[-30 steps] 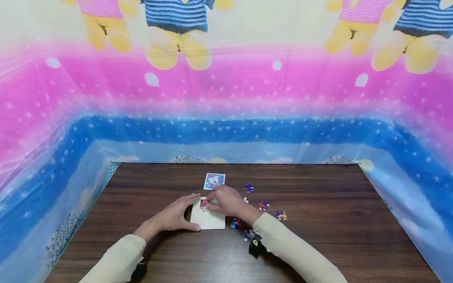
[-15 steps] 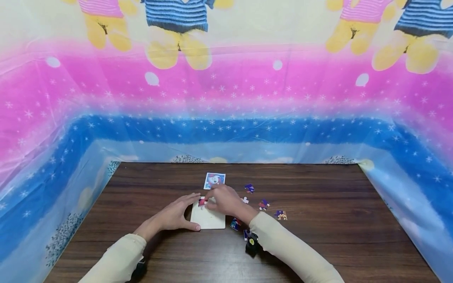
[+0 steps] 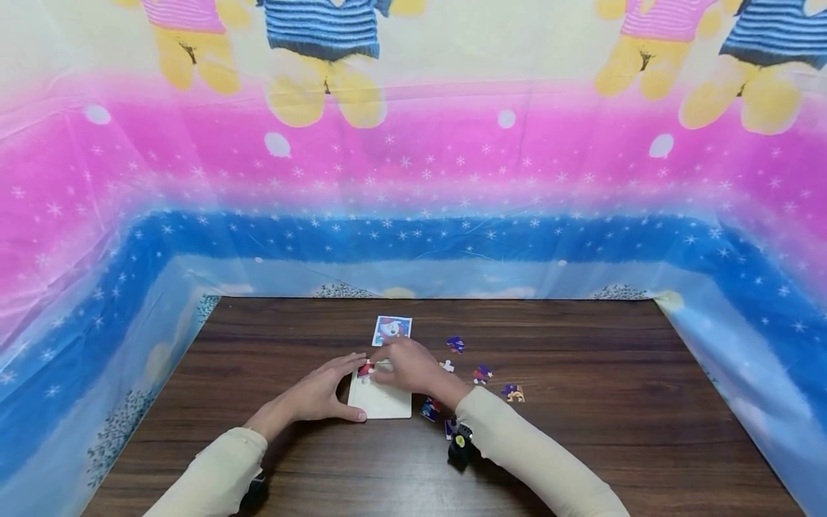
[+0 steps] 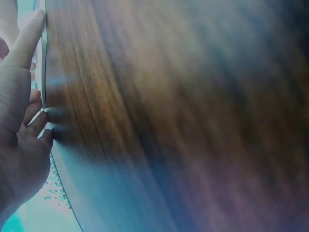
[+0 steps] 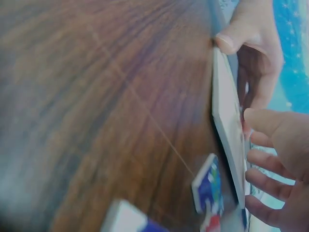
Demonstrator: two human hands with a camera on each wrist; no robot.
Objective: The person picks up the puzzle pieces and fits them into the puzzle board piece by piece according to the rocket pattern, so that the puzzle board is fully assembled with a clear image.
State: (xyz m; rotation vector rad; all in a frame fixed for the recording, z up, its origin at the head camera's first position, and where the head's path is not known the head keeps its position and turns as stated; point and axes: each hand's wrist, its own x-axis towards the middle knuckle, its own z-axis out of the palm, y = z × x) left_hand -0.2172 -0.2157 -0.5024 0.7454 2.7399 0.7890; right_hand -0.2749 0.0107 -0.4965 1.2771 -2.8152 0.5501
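Note:
A pale square puzzle board (image 3: 381, 404) lies flat on the table. My left hand (image 3: 318, 391) holds it at the left side, thumb at the near corner and fingers along the far corner. Over the board's far part, my right hand (image 3: 411, 366) pinches a red and white puzzle piece (image 3: 365, 369) near the far left corner; its fingers partly hide the piece. In the right wrist view, the thumb and bent fingers of the right hand (image 5: 285, 154) stand at the board's face (image 5: 227, 106). The left wrist view shows the left hand (image 4: 21, 121) against the board's edge.
A small picture card (image 3: 390, 329) lies beyond the board. Loose puzzle pieces are scattered to the right, among them a purple one (image 3: 455, 345), a red and purple one (image 3: 482, 374) and an orange one (image 3: 513, 393). Printed cloth (image 3: 413, 244) walls the dark wooden table (image 3: 581, 445).
The red and white piece has slid slightly left towards the board's far left corner, with my right hand shifting a little left too. My left hand and the board have stayed put.

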